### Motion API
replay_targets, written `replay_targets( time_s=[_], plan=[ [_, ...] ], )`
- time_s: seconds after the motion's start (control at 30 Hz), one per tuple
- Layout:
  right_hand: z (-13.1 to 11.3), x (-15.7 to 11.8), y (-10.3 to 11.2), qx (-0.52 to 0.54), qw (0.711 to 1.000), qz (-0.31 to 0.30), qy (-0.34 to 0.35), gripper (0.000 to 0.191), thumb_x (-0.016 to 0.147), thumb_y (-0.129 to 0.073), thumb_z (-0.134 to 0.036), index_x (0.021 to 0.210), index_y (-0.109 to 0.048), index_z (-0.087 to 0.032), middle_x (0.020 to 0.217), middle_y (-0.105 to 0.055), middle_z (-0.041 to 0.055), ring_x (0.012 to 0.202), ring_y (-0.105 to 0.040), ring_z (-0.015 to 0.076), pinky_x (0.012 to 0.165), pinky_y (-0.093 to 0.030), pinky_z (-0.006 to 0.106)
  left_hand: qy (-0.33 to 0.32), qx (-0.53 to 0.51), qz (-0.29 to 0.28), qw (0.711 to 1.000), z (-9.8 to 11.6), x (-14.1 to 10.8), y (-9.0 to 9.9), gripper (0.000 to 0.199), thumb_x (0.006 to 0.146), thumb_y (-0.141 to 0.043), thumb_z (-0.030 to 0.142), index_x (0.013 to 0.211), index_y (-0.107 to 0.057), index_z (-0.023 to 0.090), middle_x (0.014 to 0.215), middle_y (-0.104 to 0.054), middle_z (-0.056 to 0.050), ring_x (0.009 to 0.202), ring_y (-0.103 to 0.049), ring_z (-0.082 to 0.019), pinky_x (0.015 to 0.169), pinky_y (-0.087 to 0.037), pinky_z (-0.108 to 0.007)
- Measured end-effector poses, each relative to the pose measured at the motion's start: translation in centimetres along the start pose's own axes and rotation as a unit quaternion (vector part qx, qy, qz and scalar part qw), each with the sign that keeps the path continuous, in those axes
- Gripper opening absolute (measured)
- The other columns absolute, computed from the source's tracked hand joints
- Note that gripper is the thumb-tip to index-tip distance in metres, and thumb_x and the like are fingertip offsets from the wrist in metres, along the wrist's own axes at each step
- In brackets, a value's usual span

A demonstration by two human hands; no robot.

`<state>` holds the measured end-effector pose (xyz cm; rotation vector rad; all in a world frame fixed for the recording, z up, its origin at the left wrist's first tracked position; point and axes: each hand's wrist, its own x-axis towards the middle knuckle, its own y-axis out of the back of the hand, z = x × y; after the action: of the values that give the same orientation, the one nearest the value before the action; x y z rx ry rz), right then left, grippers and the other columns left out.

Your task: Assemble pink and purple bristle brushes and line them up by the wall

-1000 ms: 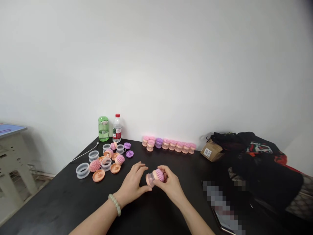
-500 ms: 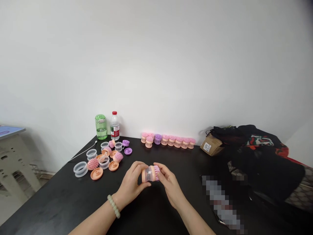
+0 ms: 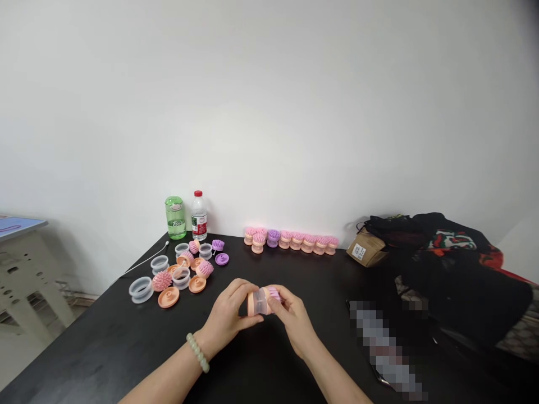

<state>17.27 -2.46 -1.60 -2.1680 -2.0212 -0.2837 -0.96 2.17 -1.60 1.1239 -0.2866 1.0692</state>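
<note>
1 brush point(image 3: 260, 303) is held sideways, in front and right of the bottle point(image 3: 199, 221); fingers of the left hand point(image 3: 227, 308) grasp its base point(image 3: 251, 304), those of the right hand point(image 3: 295, 320) its bristles point(image 3: 274, 293), probably bracing 2 ends. Loose rings point(image 3: 142, 298) lie before the bottle.

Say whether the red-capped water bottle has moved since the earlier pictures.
No: the red-capped water bottle still stands just right of the green bottle, their gap unchanged.

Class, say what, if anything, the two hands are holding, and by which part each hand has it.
A pink-bristled brush: the left hand grips its peach base end, the right hand its bristled end.
</note>
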Motion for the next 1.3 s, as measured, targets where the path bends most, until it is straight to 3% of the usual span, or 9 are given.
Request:
replay_targets(
  time_s=[0.3, 0.47, 0.6, 0.7, 0.83, 0.9, 1.07, 1.2, 1.3],
  plan=[
    [0.6, 0.0, 0.1, -0.058, 0.997, 0.008, 0.043, 0.034, 0.083, -0.069, -0.048, 0.102, -0.07, -0.02, 0.093, -0.071, 0.0063, 0.084, -0.065, 0.0229, 0.076, -0.053, 0.033, 0.054, -0.038, -0.009, 0.998, 0.6, 0.6, 0.7, 0.031, 0.079, -0.076, 0.035, 0.103, -0.063, 0.021, 0.097, -0.067, -0.005, 0.089, -0.065, -0.021, 0.078, -0.054, -0.032],
    [0.7, -0.2, 0.5, -0.083, 0.99, -0.03, 0.105, 0.036, 0.08, -0.072, -0.029, 0.115, -0.064, -0.027, 0.125, -0.065, 0.0074, 0.118, -0.06, 0.0271, 0.099, -0.05, 0.039, 0.12, -0.094, -0.019, 0.988, 0.4, 0.7, 0.5, 0.03, 0.078, -0.075, 0.038, 0.1, -0.064, 0.02, 0.091, -0.065, -0.003, 0.081, -0.062, -0.019, 0.071, -0.05, -0.029],
    [1.0, 0.0, 0.9, -0.046, 0.993, -0.037, 0.1, 0.059, 0.076, -0.076, -0.027, 0.13, -0.053, -0.031, 0.147, -0.048, 0.0089, 0.135, -0.047, 0.0282, 0.108, -0.043, 0.044, 0.149, -0.131, -0.011, 0.98, 0.1, 0.5, 0.1, 0.03, 0.079, -0.073, 0.035, 0.102, -0.063, 0.02, 0.093, -0.064, -0.002, 0.079, -0.06, -0.017, 0.068, -0.048, -0.027],
    [1.2, 0.4, 1.1, -0.016, 0.999, -0.026, 0.03, 0.065, 0.077, -0.076, -0.038, 0.134, -0.049, -0.027, 0.13, -0.061, 0.0118, 0.119, -0.06, 0.0285, 0.098, -0.05, 0.044, 0.137, -0.128, -0.009, 0.982, 0.2, 0.5, 0.1, 0.03, 0.077, -0.075, 0.032, 0.103, -0.062, 0.02, 0.095, -0.063, -0.003, 0.082, -0.06, -0.018, 0.071, -0.049, -0.028],
    [1.0, 0.6, 1.3, -0.011, 0.997, -0.071, -0.019, 0.034, 0.086, -0.066, -0.045, 0.11, -0.065, -0.02, 0.1, -0.071, 0.0069, 0.096, -0.068, 0.0253, 0.089, -0.053, 0.041, 0.118, -0.116, -0.01, 0.986, 0.5, 0.7, 0.4, 0.028, 0.078, -0.074, 0.028, 0.101, -0.061, 0.02, 0.097, -0.063, -0.003, 0.088, -0.061, -0.019, 0.076, -0.05, -0.03],
    [0.9, 0.5, 1.3, -0.001, 0.997, -0.078, -0.009, 0.033, 0.082, -0.072, -0.04, 0.109, -0.065, -0.022, 0.105, -0.07, 0.0067, 0.101, -0.067, 0.0256, 0.091, -0.052, 0.04, 0.116, -0.11, -0.013, 0.987, 0.5, 0.7, 0.4, 0.028, 0.078, -0.074, 0.027, 0.103, -0.061, 0.02, 0.098, -0.062, -0.003, 0.088, -0.06, -0.019, 0.077, -0.049, -0.03],
    [1.0, 0.4, 1.4, 0.033, 0.997, -0.069, -0.006, 0.068, 0.07, -0.084, -0.035, 0.131, -0.053, -0.029, 0.136, -0.058, 0.0088, 0.125, -0.056, 0.0287, 0.101, -0.048, 0.043, 0.125, -0.116, -0.013, 0.985, 0.2, 0.6, 0.3, 0.031, 0.078, -0.075, 0.025, 0.105, -0.06, 0.021, 0.1, -0.062, -0.003, 0.089, -0.06, -0.02, 0.077, -0.049, -0.03],
    [0.9, 0.4, 1.2, 0.009, 0.996, -0.077, -0.043, 0.041, 0.085, -0.069, -0.048, 0.117, -0.062, -0.023, 0.11, -0.069, 0.008, 0.104, -0.066, 0.0273, 0.093, -0.051, 0.044, 0.112, -0.118, -0.022, 0.987, 0.3, 0.8, 0.3, 0.031, 0.078, -0.075, 0.025, 0.105, -0.061, 0.02, 0.102, -0.062, -0.004, 0.093, -0.06, -0.021, 0.081, -0.049, -0.032],
    [0.8, 0.4, 1.1, 0.018, 0.997, -0.07, -0.022, 0.043, 0.076, -0.079, -0.042, 0.112, -0.063, -0.025, 0.111, -0.068, 0.0066, 0.105, -0.064, 0.0268, 0.093, -0.051, 0.042, 0.109, -0.121, -0.023, 0.986, 0.2, 0.8, 0.3, 0.032, 0.078, -0.075, 0.023, 0.106, -0.06, 0.021, 0.103, -0.061, -0.005, 0.095, -0.06, -0.021, 0.083, -0.048, -0.033]
  ],
)
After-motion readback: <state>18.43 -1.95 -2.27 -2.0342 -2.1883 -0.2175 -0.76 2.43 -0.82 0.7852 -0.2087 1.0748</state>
